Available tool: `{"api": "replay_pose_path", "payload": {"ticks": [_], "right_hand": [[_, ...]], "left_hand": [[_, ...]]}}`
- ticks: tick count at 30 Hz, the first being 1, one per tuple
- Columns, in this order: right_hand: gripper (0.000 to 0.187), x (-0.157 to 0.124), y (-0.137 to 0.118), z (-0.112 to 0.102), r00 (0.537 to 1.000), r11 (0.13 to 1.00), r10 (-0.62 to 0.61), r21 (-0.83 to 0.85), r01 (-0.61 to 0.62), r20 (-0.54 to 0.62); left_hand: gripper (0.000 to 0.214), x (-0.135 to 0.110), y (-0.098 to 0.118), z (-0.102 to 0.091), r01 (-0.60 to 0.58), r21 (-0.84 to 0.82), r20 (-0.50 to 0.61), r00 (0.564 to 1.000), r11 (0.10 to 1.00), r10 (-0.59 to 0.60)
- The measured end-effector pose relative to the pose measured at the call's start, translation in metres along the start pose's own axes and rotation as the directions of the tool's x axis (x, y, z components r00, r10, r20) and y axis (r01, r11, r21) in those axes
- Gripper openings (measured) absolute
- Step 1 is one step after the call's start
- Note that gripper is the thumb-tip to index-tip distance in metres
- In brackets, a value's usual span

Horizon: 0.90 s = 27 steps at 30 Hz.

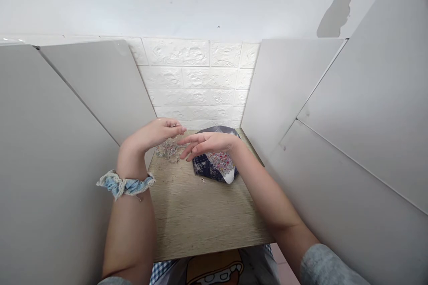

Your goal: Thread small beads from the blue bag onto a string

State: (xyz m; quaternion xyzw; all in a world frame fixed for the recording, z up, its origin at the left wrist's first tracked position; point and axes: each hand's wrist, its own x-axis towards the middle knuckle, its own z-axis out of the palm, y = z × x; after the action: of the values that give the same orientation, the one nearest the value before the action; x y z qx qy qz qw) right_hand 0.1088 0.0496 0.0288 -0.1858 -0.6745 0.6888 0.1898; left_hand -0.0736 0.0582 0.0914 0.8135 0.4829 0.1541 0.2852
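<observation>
My left hand [157,132] is raised over the far part of a small wooden table [200,213], its fingertips pinched together just above a clear bag of small beads [170,150]. What the pinch holds is too small to make out. My right hand [206,143] hovers beside it with the fingers stretched out and apart, above a dark blue patterned pouch [214,165] that lies open with many tiny pink and white beads inside. The fingertips of both hands almost meet. A blue lace scrunchie [125,183] sits on my left wrist.
Grey partition panels [67,156] close in the table on the left and on the right [334,142]. A white brick-pattern wall [197,84] stands behind it. A tiny metal piece [202,180] lies on the wood near the pouch.
</observation>
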Motion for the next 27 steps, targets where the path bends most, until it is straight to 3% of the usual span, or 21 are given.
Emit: {"api": "replay_pose_path", "payload": {"ticks": [2, 5, 7, 9, 10, 11, 13, 15, 16, 18, 19, 20, 21, 24, 25, 27], "right_hand": [[0.035, -0.004, -0.001, 0.002, 1.000, 0.998, 0.000, 0.064, -0.002, 0.026], [0.031, -0.020, -0.015, 0.004, 0.998, 0.999, 0.009, -0.046, -0.011, -0.054], [0.026, -0.039, -0.030, 0.005, 0.974, 0.988, -0.025, -0.153, -0.010, -0.227], [0.027, -0.062, -0.046, 0.005, 0.878, 0.980, -0.140, -0.193, 0.055, -0.458], [0.026, -0.074, -0.054, 0.006, 0.800, 0.972, -0.204, -0.211, 0.099, -0.565], [0.025, -0.084, -0.061, 0.008, 0.689, 0.958, -0.281, -0.243, 0.154, -0.668], [0.021, -0.100, -0.072, 0.016, 0.424, 0.910, -0.409, -0.330, 0.249, -0.808], [0.020, -0.110, -0.079, 0.030, 0.142, 0.843, -0.504, -0.451, 0.293, -0.852], [0.022, -0.113, -0.081, 0.040, 0.005, 0.804, -0.553, -0.533, 0.264, -0.833], [0.024, -0.117, -0.084, 0.061, -0.228, 0.715, -0.669, -0.696, 0.063, -0.708], [0.025, -0.120, -0.084, 0.071, -0.286, 0.676, -0.721, -0.731, -0.092, -0.631], [0.027, -0.123, -0.084, 0.080, -0.288, 0.654, -0.753, -0.718, -0.238, -0.592], [0.029, -0.126, -0.084, 0.086, -0.235, 0.650, -0.757, -0.669, -0.361, -0.609], [0.030, -0.134, -0.082, 0.089, 0.040, 0.610, -0.554, -0.438, -0.660, -0.832], [0.029, -0.134, -0.080, 0.086, 0.110, 0.569, -0.447, -0.377, -0.731, -0.888], [0.031, -0.133, -0.078, 0.076, 0.188, 0.485, -0.296, -0.317, -0.815, -0.936]], "left_hand": [[0.035, -0.003, 0.001, -0.002, -0.002, 0.009, -0.043, 0.999, 1.000, 0.003], [0.036, -0.008, 0.005, -0.004, -0.034, -0.018, -0.091, 0.995, 0.999, 0.033], [0.034, -0.010, 0.006, -0.004, -0.057, -0.074, -0.081, 0.995, 0.996, 0.051], [0.033, -0.010, 0.006, -0.002, -0.078, -0.158, -0.075, 0.995, 0.984, 0.067], [0.034, -0.010, 0.006, -0.002, -0.092, -0.205, -0.085, 0.993, 0.974, 0.075], [0.035, -0.010, 0.006, -0.001, -0.110, -0.253, -0.107, 0.991, 0.961, 0.085], [0.038, -0.009, 0.007, 0.001, -0.155, -0.336, -0.170, 0.980, 0.929, 0.102], [0.041, -0.009, 0.008, 0.002, -0.194, -0.383, -0.209, 0.971, 0.903, 0.120], [0.042, -0.009, 0.008, 0.002, -0.205, -0.391, -0.214, 0.968, 0.897, 0.128], [0.042, -0.010, 0.010, 0.003, -0.207, -0.388, -0.196, 0.971, 0.898, 0.139], [0.042, -0.010, 0.010, 0.003, -0.200, -0.381, -0.179, 0.974, 0.903, 0.141], [0.042, -0.010, 0.010, 0.003, -0.193, -0.372, -0.161, 0.977, 0.908, 0.141], [0.042, -0.010, 0.010, 0.003, -0.184, -0.363, -0.139, 0.980, 0.914, 0.142], [0.041, -0.008, 0.010, 0.004, -0.158, -0.327, -0.042, 0.987, 0.932, 0.152], [0.041, -0.007, 0.010, 0.005, -0.151, -0.317, -0.003, 0.987, 0.936, 0.158], [0.040, -0.005, 0.012, 0.008, -0.138, -0.302, 0.077, 0.983, 0.943, 0.169]]}}
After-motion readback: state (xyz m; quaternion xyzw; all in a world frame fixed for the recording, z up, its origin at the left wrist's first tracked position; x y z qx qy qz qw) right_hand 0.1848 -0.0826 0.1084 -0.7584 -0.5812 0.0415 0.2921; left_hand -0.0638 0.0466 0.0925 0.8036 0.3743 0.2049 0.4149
